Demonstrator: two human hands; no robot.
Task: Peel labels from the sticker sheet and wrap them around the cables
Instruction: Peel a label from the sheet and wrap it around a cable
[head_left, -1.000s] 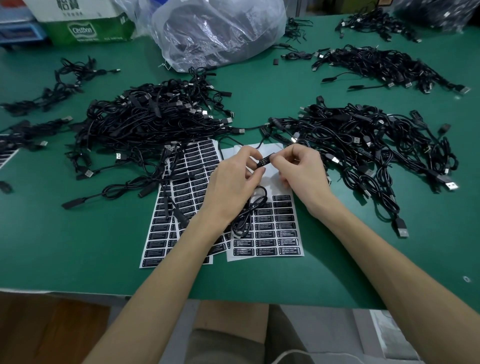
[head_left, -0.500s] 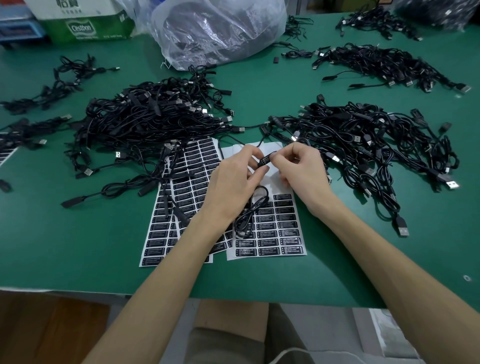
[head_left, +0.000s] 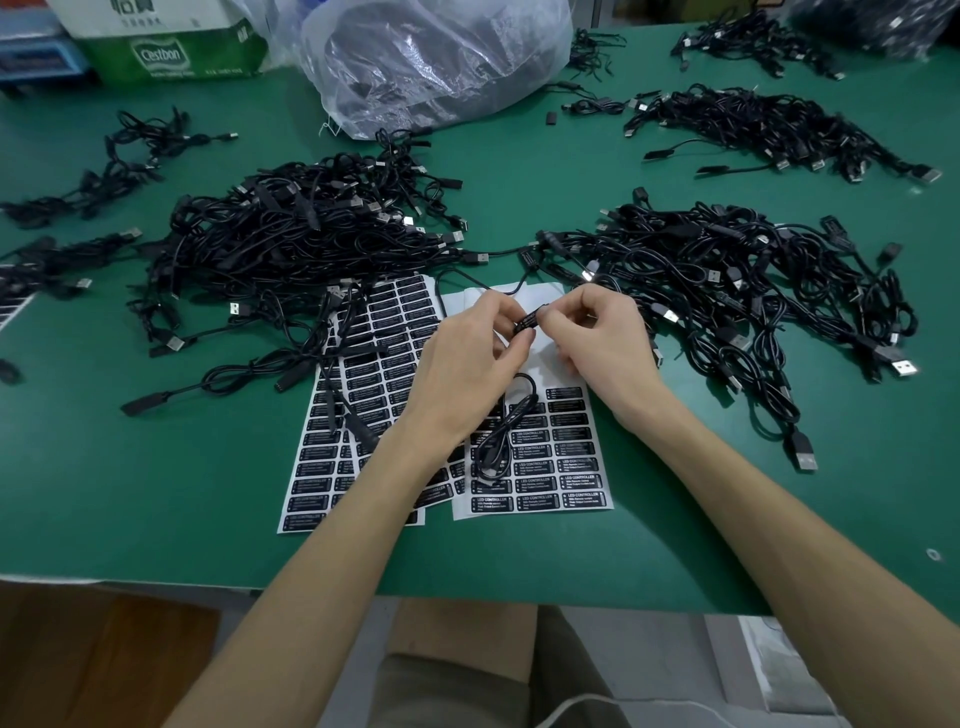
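Hardly any change from second ago. Left hand (head_left: 467, 358) and right hand (head_left: 597, 338), fingers curled, still pinching label (head_left: 532, 319) onto cable (head_left: 519, 329), just above sticker sheet (head_left: 550, 470). Wrap likely mid-press, not finished; cable tail resting on sheet.

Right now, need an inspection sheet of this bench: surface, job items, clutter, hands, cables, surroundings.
surface: green table, mostly under sheets and cable piles.
job's things: left sticker sheet nearly full, cables lying across it; right sticker sheet with upper rows bare; held cable raised above it, label on its black block, wrap state unclear.
clutter: plastic bag and green-and-white carton at the far edge.
grippers: left hand and right hand both pinch the held cable.
cables: left pile, right pile, far pile; held cable's slack loops onto the right sheet.
surroundings: wood floor below the near edge.
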